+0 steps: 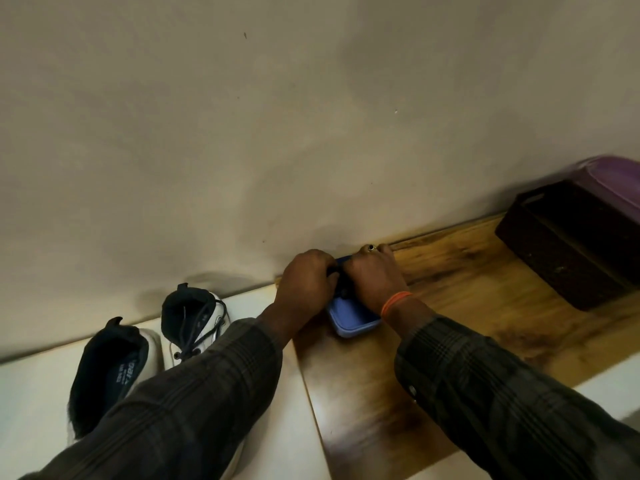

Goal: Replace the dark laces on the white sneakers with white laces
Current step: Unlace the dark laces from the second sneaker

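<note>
Sleeves: both forearms in dark plaid sleeves (pixel 194 393) fill the near edge, reaching away toward the wall.
Near sneaker: white sneaker with a black lining (pixel 107 372) sits on the pale counter (pixel 31 393), well to the left of the fingers and nearer than them; its front end is hidden under the left sleeve.
Far sneaker: second white sneaker (pixel 194 323) stands just beside the first, left of the fingers, dark laces (pixel 199 327) threaded through its eyelets and lying loose over the tongue.
Wooden board: brown wood surface (pixel 467 306) runs under both wrists and out to the right of the fingers.
Blue container: blue box (pixel 353 318) lies on the wood right under the hands, its near corner sticking out below the wrists.
Left hand: left hand (pixel 306 278) is on top of the blue container, fingers curled down round a small dark thing between the two hands; what that thing is, cannot tell.
Right hand: right hand (pixel 375 275) is touching the left, fingers curled over the same dark thing and the container's far edge, ring on one finger, orange band (pixel 394 301) at the wrist.
Dark tray: dark wooden tray (pixel 568 244) sits well to the right of the fingers, further back.
Purple lid: purple plastic piece (pixel 613 181) shows behind the tray.
Wall: plain beige wall (pixel 277 116) rises just beyond the fingertips.
</note>
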